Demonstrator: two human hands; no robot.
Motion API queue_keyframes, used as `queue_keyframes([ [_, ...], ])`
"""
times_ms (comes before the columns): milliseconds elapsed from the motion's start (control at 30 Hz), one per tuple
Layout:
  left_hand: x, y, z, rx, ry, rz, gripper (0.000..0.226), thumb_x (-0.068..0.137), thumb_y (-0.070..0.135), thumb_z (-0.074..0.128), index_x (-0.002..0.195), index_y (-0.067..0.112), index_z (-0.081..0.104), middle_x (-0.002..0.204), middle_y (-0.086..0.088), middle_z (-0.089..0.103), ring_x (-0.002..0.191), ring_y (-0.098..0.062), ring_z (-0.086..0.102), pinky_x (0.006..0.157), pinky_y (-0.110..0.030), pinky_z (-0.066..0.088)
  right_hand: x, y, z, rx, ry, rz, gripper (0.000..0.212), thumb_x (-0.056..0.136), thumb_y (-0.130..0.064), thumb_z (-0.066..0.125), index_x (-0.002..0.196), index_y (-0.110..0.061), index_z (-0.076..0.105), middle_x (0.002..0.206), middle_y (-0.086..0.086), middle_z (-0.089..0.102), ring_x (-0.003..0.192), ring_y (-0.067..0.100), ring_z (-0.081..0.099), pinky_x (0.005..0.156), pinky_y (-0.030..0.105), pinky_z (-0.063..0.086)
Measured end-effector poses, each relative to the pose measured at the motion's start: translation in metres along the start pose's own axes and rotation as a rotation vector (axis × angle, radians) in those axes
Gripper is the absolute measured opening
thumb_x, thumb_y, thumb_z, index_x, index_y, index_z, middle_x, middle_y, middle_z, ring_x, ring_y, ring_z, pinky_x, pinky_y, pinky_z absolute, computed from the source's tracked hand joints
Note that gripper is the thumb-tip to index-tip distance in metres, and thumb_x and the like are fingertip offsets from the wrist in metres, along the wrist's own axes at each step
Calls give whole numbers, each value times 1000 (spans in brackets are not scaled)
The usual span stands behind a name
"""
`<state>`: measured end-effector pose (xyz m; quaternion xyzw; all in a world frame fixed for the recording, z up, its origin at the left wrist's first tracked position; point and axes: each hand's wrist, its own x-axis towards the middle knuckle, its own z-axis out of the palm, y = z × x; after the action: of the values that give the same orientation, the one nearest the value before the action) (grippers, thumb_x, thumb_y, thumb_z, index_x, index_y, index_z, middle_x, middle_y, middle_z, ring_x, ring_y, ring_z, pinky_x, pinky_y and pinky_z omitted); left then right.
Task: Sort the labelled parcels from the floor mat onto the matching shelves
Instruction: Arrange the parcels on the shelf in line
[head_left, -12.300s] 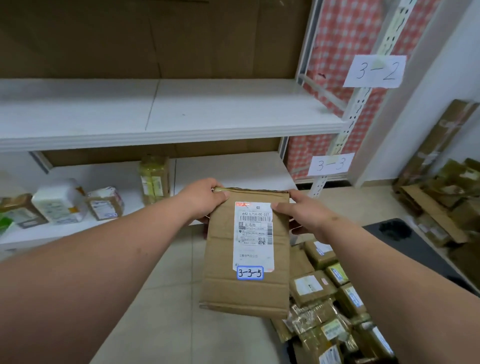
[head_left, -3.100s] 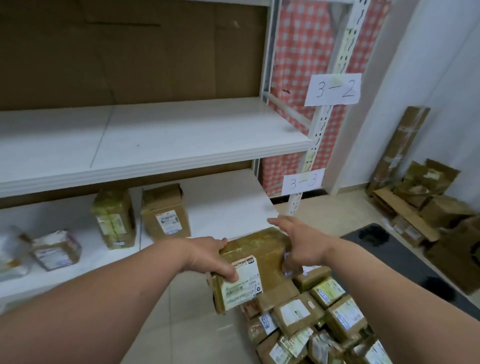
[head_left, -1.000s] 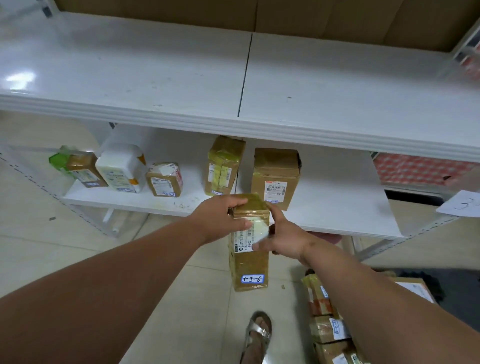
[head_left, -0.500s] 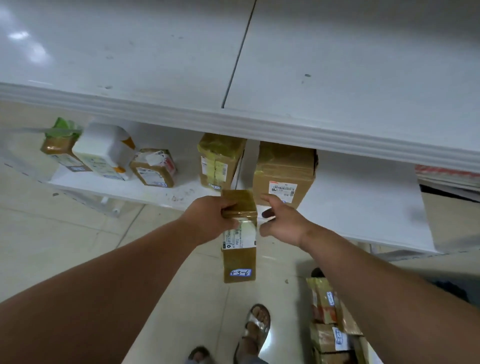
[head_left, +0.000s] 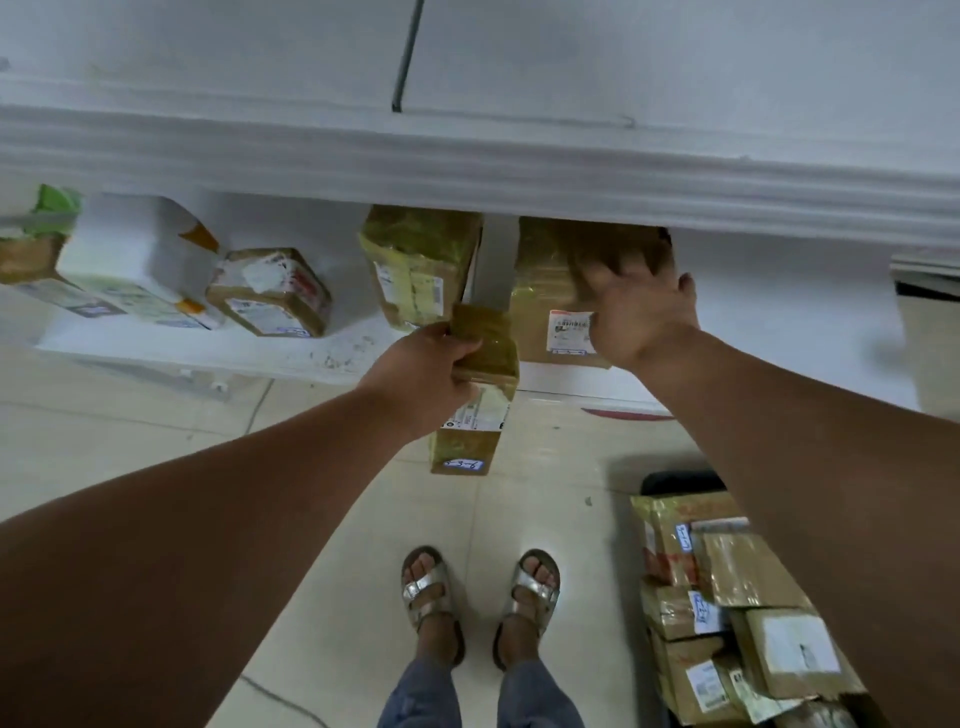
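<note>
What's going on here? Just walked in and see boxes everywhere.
A person is sorting parcels onto shelves. The left hand grips a tall taped parcel marked 3-3-6 in front of the lower shelf. The right hand rests on a brown box already there. More parcels wait on the floor.

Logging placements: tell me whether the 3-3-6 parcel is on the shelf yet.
Not yet. The left hand grips the parcel by its top; it hangs over the floor tiles in front of the lower shelf.

We see our bare forearms with no sleeves, silver buckled sandals (head_left: 480, 597) with open toes on both feet, and blue-grey trouser legs (head_left: 478, 696) above them.
</note>
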<state>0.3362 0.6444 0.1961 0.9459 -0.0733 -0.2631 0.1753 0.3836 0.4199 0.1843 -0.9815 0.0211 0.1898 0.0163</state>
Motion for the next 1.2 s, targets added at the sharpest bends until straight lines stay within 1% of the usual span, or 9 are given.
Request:
queue_keyframes([
  [200,14,-3,4,1,21,27,57,93,29,63,147,28,45,154,-2,38,131,-24,47,110,-33,37,10,6,8,-13,110,3,70,86,-16,59,145,-41,30,150,8,29,141,46,18,104,59,37],
  [333,19,-1,9,12,38,22,56,93,30,62,147,30,45,156,-1,34,131,-26,47,108,-34,39,13,14,8,5,145,-57,60,85,-11,61,140,-29,44,144,10,37,136,43,24,92,54,48],
  [467,19,8,14,5,42,31,58,94,30,63,148,30,43,160,0,29,136,-25,43,111,-34,36,13,27,10,45,175,-78,47,89,-11,57,133,-26,51,139,11,42,132,38,29,89,50,49],
  [700,29,30,15,-11,96,52,58,94,26,63,148,26,44,160,-1,27,137,-26,43,114,-34,35,9,62,9,115,221,-58,43,89,-6,53,130,-19,56,132,16,46,124,39,35,88,48,49],
  [767,32,36,15,-11,93,42,58,94,25,63,149,26,43,161,-3,26,139,-27,41,116,-36,35,11,64,8,151,227,-63,47,88,-11,56,134,-19,51,137,15,43,126,40,33,89,51,49],
  [867,37,41,16,-10,110,36,57,95,23,62,149,25,43,161,-4,25,140,-28,39,116,-36,34,16,64,11,120,179,-54,66,86,-21,61,147,-28,35,148,11,32,133,48,25,91,58,46],
  [933,39,42,16,-7,127,32,57,94,22,63,148,24,44,161,-4,26,140,-28,39,115,-35,32,21,64,13,115,154,-35,69,88,-19,61,148,-30,30,151,12,26,136,52,22,94,62,45],
  [1067,42,40,19,-14,137,11,57,94,23,64,148,24,45,161,-4,26,141,-28,38,116,-37,33,25,72,12,181,187,-20,61,89,-11,56,144,-28,35,141,18,37,108,51,53,87,51,50],
  [1200,42,38,25,-37,150,11,58,93,23,66,147,24,46,160,-3,27,140,-27,40,116,-36,34,32,90,10,175,195,19,43,89,-10,53,130,-21,50,125,20,55,106,46,56,88,47,49],
])
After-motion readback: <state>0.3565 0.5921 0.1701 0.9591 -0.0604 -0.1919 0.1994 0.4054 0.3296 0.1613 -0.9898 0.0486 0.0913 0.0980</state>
